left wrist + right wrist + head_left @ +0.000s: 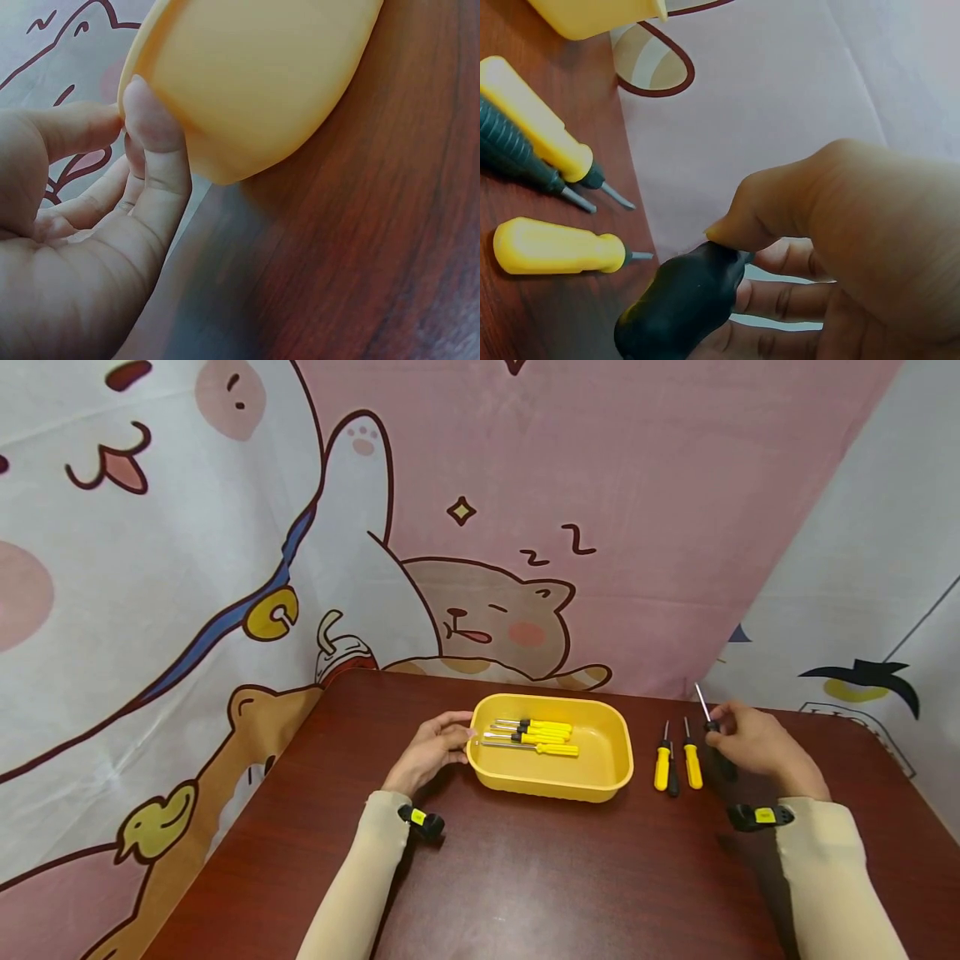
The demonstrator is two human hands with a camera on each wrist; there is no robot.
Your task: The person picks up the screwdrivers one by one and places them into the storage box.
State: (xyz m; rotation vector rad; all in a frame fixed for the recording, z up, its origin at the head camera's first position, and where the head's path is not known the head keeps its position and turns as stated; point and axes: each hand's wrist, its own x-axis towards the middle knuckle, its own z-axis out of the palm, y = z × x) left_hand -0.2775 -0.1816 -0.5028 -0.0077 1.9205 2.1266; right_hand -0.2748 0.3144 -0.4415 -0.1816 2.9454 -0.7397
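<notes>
At the left end of a yellow plastic box (551, 787), my left hand (429, 753) pinches the rim between thumb and fingers. Several yellow-handled screwdrivers (551, 748) lie inside the box with their shafts toward that hand. Off to the right, my right hand (761, 747) grips a screwdriver (682, 304) by its black handle, the shaft tilted up and away. Beside that hand on the table are two yellow-handled screwdrivers (692, 768) and a black-handled screwdriver (672, 782), tips pointing to the back; the right wrist view shows their handles close up.
The brown wooden table (562, 877) runs back to a hanging cloth (637, 485) printed with cartoon animals. The box stands near the table's back edge, left of the loose screwdrivers. Both wrists wear black straps.
</notes>
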